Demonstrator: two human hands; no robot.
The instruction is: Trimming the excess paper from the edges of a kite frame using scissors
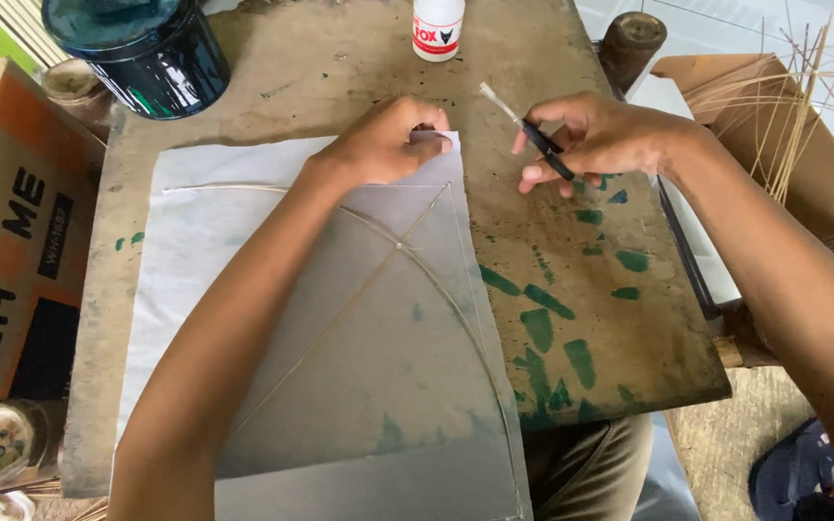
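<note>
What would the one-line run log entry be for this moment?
left hand: pressing folded corner of translucent sheet | right hand: holding small brush above wooden board | stick frame: under sheet | glue bottle: upright

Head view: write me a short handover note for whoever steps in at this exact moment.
Left hand: fist pressing the folded top corner of the translucent paper sheet.
Right hand: holds a small brush above the board, bristles up-left, off the paper.
Thin stick frame, spine and bowed cross stick, lies on the sheet on the worn board.
White glue bottle stands at the far edge, dark jar far left.
Done: corner folded. Other edges look unfolded.
</note>
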